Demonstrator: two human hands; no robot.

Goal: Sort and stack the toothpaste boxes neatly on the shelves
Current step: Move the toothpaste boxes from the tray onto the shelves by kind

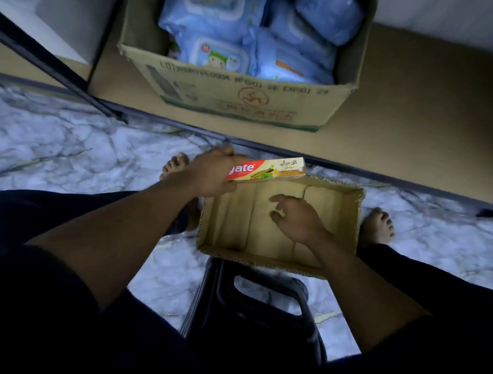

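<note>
Gripping one end of the toothpaste box (268, 171) just above the far-left rim of the empty carton (351, 208), left hand (212, 174) should lift it level to the shelf (412, 109), while right hand (297, 220) hangs loosely open over the carton floor.

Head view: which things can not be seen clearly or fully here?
- Toothpaste box: the left hand hides the brand name's start.
- Carton of wipes: its top is cut off by the frame edge.
- Small cardboard tray: the right hand hides part of its floor.
</note>
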